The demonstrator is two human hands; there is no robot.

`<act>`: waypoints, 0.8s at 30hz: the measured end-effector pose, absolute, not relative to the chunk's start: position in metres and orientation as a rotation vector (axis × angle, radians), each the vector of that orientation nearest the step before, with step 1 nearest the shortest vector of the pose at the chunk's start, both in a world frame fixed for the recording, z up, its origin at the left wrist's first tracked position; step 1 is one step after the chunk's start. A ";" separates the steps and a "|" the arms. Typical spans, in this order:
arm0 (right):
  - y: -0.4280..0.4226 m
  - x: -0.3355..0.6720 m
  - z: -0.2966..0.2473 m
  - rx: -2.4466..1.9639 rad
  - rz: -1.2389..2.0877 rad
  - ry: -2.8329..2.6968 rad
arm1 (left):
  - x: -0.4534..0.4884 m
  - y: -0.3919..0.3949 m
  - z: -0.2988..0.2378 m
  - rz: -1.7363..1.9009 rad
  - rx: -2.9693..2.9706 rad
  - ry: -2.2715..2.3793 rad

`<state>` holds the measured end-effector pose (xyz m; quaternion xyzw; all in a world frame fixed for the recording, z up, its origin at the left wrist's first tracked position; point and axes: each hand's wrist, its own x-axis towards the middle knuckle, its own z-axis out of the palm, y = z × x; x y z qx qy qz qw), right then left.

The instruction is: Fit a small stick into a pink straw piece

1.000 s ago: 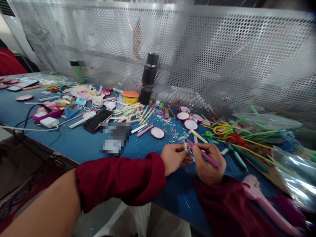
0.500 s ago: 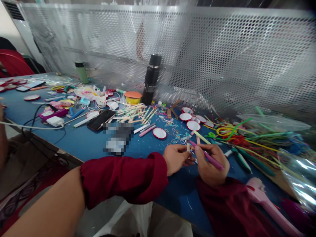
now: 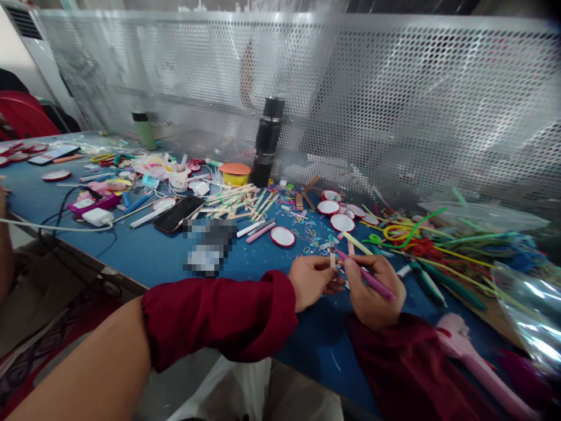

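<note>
My left hand (image 3: 313, 280) pinches a small wooden craft stick (image 3: 332, 252) upright over the blue table (image 3: 153, 254). Beside it, my right hand (image 3: 372, 289) grips a pink marker (image 3: 372, 279) with its tip against the stick. Both arms wear dark red sleeves. Small coloured rubber bands (image 3: 309, 234) lie scattered just beyond my hands.
A black flask (image 3: 267, 141), a yellow tub with an orange lid (image 3: 234, 172), a pile of craft sticks (image 3: 236, 200), red-rimmed white discs (image 3: 281, 236), a phone (image 3: 178, 213) and cables lie behind. Pipe cleaners (image 3: 442, 242) and a pink glue gun (image 3: 468, 354) sit right. Perforated metal screen at back.
The view shifted slightly to the left during the second. My hands stay together on the stick and marker, with only small movement of the marker.
</note>
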<state>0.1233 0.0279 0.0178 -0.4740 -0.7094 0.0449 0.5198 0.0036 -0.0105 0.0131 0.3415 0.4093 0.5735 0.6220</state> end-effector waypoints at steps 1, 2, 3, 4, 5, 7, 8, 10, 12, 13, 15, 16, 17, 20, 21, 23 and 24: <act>0.028 0.123 0.018 -1.140 0.115 -1.702 | 0.004 -0.010 0.013 1.318 0.786 0.936; 0.028 0.123 0.017 -1.142 0.117 -1.704 | 0.004 -0.010 0.013 1.320 0.788 0.932; 0.028 0.123 0.017 -1.143 0.112 -1.704 | 0.004 -0.010 0.013 1.322 0.788 0.929; 0.028 0.123 0.017 -1.141 0.104 -1.703 | 0.004 -0.010 0.013 1.322 0.790 0.930; 0.028 0.123 0.017 -1.135 0.102 -1.704 | 0.004 -0.010 0.013 1.323 0.791 0.932; 0.028 0.123 0.017 -1.122 0.108 -1.701 | 0.004 -0.010 0.013 1.322 0.791 0.935; 0.029 0.123 0.017 -1.122 0.114 -1.701 | 0.004 -0.010 0.013 1.320 0.790 0.936; 0.029 0.123 0.017 -1.130 0.118 -1.696 | 0.004 -0.010 0.013 1.315 0.785 0.938; 0.029 0.124 0.017 -1.135 0.111 -1.691 | 0.004 -0.010 0.014 1.309 0.782 0.945; 0.029 0.124 0.017 -1.131 0.109 -1.692 | 0.003 -0.011 0.015 1.309 0.785 0.948; 0.029 0.125 0.016 -1.113 0.102 -1.709 | 0.003 -0.011 0.016 1.312 0.788 0.955; 0.029 0.125 0.016 -1.111 0.094 -1.715 | 0.003 -0.011 0.016 1.313 0.787 0.958; 0.029 0.125 0.016 -1.112 0.088 -1.720 | 0.003 -0.011 0.016 1.314 0.782 0.957; 0.029 0.125 0.016 -1.123 0.080 -1.702 | 0.003 -0.012 0.015 1.315 0.776 0.941; 0.029 0.125 0.017 -1.124 0.082 -1.694 | 0.003 -0.012 0.015 1.318 0.782 0.934; 0.028 0.125 0.017 -1.122 0.099 -1.694 | 0.003 -0.012 0.014 1.324 0.799 0.930; 0.028 0.125 0.017 -1.120 0.113 -1.698 | 0.003 -0.012 0.015 1.326 0.803 0.932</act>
